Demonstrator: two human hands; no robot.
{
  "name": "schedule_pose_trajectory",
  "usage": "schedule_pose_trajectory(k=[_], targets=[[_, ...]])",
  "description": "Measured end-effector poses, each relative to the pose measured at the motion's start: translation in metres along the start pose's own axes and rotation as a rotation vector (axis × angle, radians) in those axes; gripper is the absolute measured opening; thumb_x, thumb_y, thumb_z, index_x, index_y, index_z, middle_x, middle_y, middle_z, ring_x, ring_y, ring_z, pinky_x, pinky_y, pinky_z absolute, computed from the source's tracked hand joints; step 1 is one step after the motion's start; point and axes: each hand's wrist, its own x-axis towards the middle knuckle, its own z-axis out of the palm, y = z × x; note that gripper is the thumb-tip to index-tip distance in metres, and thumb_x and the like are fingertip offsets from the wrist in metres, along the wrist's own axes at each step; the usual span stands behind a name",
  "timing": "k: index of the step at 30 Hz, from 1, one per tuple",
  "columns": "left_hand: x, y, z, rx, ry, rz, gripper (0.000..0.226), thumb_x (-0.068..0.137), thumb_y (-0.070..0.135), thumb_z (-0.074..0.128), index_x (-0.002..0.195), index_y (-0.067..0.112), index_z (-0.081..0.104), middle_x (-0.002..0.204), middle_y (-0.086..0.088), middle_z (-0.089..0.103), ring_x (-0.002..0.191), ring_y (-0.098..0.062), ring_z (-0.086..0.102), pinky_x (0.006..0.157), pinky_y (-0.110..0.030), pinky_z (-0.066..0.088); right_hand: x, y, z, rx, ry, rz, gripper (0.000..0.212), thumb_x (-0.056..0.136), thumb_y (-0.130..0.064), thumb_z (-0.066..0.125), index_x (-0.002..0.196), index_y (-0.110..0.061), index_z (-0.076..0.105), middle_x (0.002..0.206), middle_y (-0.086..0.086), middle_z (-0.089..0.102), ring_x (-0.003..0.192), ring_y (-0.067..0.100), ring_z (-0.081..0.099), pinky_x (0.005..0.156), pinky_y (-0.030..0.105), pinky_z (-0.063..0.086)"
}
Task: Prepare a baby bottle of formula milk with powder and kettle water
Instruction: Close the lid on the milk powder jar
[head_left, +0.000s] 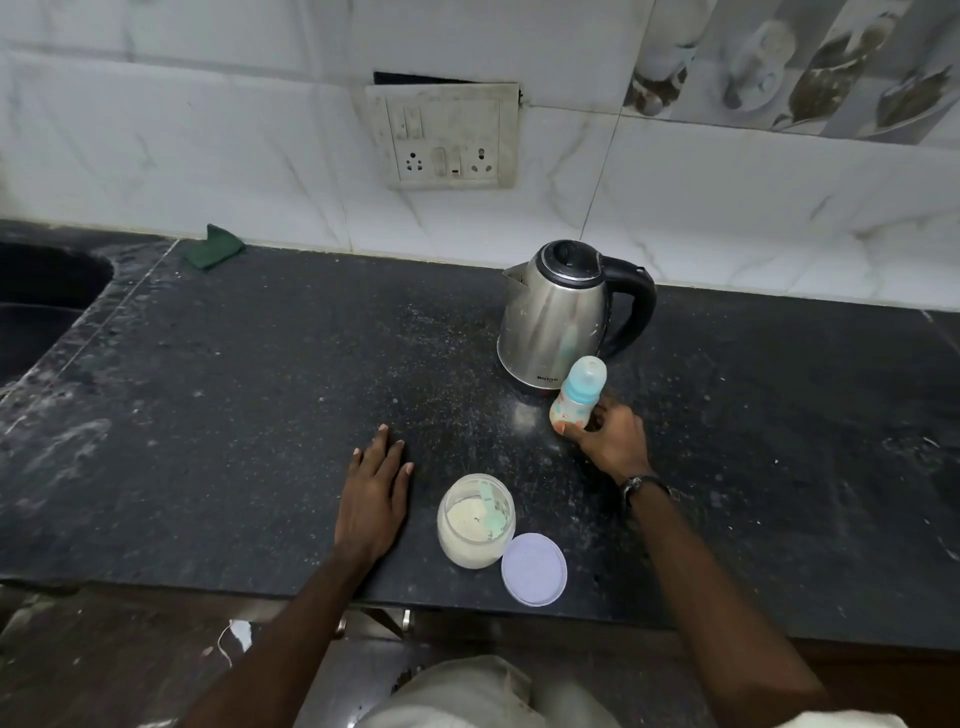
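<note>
Both forearms are bare, with no sleeves reaching into view. A dark wristwatch (635, 486) with a round face and a dark strap sits on the right wrist. The left wrist carries nothing, and light beige clothing (467, 693) shows at the bottom edge between the arms.

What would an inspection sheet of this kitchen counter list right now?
Surface: dark speckled counter, dusty with pale smears.
Job's things: steel kettle upright, lid shut; baby bottle capped, tilted; open powder jar with scoop inside; lid flat beside it.
Clutter: green cloth by the wall.
Hands: left hand flat on the counter; right hand grips the bottle.
Cables: nothing seen.
Surroundings: tiled wall, socket panel, sink at left.
</note>
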Motion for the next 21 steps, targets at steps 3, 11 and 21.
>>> schedule_pose_trajectory(k=[3,11,21], targets=[[-0.003,-0.003,0.002,-0.098,0.098,0.026,0.031,0.102,0.018,0.05,0.118,-0.001,0.069,0.154,-0.021,0.045,0.136,-0.031,0.052,0.111,-0.049,0.045,-0.014,0.004,-0.007,-0.148,0.023,0.093,0.054,0.077,-0.051,0.074,0.111,-0.011,0.061,0.106,0.011,0.068,0.096,0.03,0.063,0.076,0.038,0.052],[-0.007,0.015,-0.01,-0.467,0.223,-0.147,0.023,0.091,0.029,0.074,0.08,0.009,0.071,0.14,-0.014,0.061,0.12,-0.017,0.065,0.099,-0.044,0.056,-0.076,-0.01,-0.031,-0.351,-0.181,-0.193,0.019,0.092,-0.039,0.062,0.091,-0.023,0.072,0.081,-0.004,0.072,0.074,0.016,0.065,0.071,0.034,0.054],[-0.034,0.051,-0.003,-0.773,-0.057,0.185,0.108,0.087,0.077,0.052,0.15,-0.007,0.032,0.155,-0.021,0.043,0.14,-0.035,0.049,0.113,-0.045,0.044,-0.144,-0.022,0.012,-0.754,-0.525,-0.393,0.092,0.058,-0.076,0.071,0.127,-0.02,0.047,0.125,0.01,0.045,0.111,0.032,0.05,0.084,0.04,0.048]])
